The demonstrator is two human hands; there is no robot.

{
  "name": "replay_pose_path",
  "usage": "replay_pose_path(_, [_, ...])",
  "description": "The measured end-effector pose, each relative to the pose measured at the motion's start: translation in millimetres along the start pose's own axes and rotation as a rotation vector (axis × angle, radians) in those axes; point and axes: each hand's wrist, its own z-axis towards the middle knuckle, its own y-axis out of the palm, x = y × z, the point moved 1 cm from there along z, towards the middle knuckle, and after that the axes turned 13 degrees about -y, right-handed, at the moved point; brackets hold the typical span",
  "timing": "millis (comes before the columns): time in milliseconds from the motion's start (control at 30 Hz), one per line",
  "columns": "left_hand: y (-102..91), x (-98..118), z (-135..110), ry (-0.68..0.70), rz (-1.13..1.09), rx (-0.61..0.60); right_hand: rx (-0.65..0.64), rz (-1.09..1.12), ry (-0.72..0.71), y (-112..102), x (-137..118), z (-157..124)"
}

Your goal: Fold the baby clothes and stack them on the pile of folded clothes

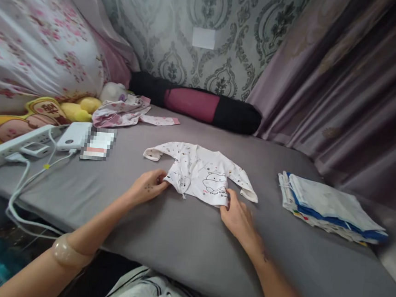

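Garment: The small white long-sleeved baby top (204,174), printed with dark motifs and a cartoon animal, lies on the smooth grey sheet (183,239) in front of you, its neck away from you and sleeves spread outward.
Left hand: Your left hand (151,186) pinches the lower left corner of the hem between thumb and fingers.
Right hand: Your right hand (238,217) pinches the opposite lower corner; the fingers beneath the cloth are hidden.
Front panel: The left side appears rumpled around the opening; in my judgement, uneven tension from your two hands could skew it and set creases.
Sleeves: Both lie loose, touched by neither hand; a quick pull at the hem could drag or twist them.
Grip: Only the hem corners are held, so thin, soft cloth could slip from your fingertips if you tug sharply.
Right side: A folded stack of white and blue cloth (332,204) lies well apart from the top; a wide elbow sweep could disturb it.
Left side: A white power strip (18,146) and looped white cables (24,184) lie near your left forearm and could snag it.
Far side: A crumpled pink-and-white garment (128,112) and a long black bolster with a maroon band (191,104) lie beyond.
Obstruction: Nothing stands between your hands and the top.
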Motion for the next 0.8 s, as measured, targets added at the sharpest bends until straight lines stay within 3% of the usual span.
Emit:
replay_pose_path(433, [7.1, 0.9, 7.0, -0.030, -0.104, 0.115, 0.013, 0.016, -0.054, 4.7, 4.0, 3.4])
replay_pose_path(633, [-7.7, -7.4, 9.6, 0.170, 0.245, 0.160, 0.024, 0.021, -0.103, 5.6, 11.7, 2.5])
replay_pose_path(800, [-18.5, -10.7, 13.3, 0.230, 0.500, 0.004, 0.003, 0.020, -0.119, 4.6, 13.6, 2.4])
